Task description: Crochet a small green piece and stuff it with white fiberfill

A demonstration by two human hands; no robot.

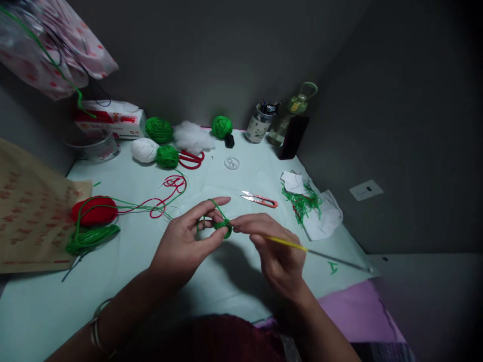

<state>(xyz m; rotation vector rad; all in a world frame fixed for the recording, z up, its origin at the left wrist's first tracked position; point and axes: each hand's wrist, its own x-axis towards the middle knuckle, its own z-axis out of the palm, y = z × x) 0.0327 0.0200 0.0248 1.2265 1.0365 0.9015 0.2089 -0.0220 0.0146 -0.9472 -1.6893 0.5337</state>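
Note:
Between thumb and fingers, my left hand (188, 241) pinches a small green crochet piece (223, 230). Green yarn runs over its raised index finger and around the other fingers. My right hand (277, 246) grips a crochet hook (289, 244) with a yellow handle and a long grey shaft pointing to the right. The hook's working tip meets the crochet piece and is hidden by my fingers and the yarn. Just beyond my hands lie orange-handled thread snips (260, 199) on the pale cloth.
Left are a paper bag (30, 216), red yarn (96, 210) and green yarn (92, 239). Behind stand yarn balls (159, 129), white stuffing (192, 137), red scissors (191, 160), a pen cup (258, 125), a bottle (281, 128) and a phone (295, 137). Green scraps (302, 203) lie right.

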